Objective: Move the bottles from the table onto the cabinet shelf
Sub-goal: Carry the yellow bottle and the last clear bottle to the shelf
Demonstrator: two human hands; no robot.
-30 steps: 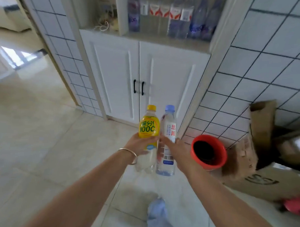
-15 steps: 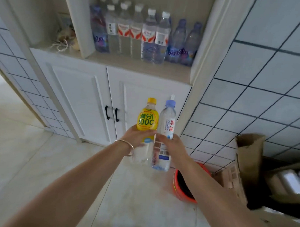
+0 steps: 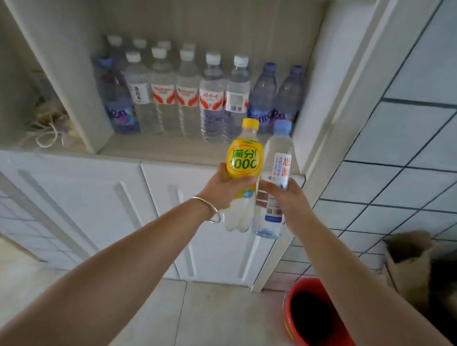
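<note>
White built-in cabinet (image 3: 96,207) with panelled double doors, set beside a wall of pale square tiles with dark grout (image 3: 409,158), above a light tiled floor (image 3: 217,314). On the open cabinet shelf (image 3: 158,151): a standing row of clear plastic water bottles (image 3: 188,99), white-capped through the middle, blue-capped at each end, more white caps behind. In the neighbouring left compartment, a loose tangle of white cord (image 3: 46,132).

Raised in front of the shelf's right end, upright and side by side: a yellow-capped plastic drink bottle with a yellow label (image 3: 244,158), and a clear water bottle with a pale blue cap and white label (image 3: 278,164), the two touching or nearly so. Left hand (image 3: 221,190), thin metal bangle (image 3: 208,208) at the wrist, wrapped around the yellow-labelled bottle at mid-body. Right hand (image 3: 283,198) closed around the blue-capped bottle below its label's upper half. Both bottles held clear of the shelf, bases hanging level with the cabinet doors.

On the floor at lower right, a round red plastic bucket (image 3: 318,318), dark inside; just beside it against the tiles, brown cardboard boxes (image 3: 411,259).
</note>
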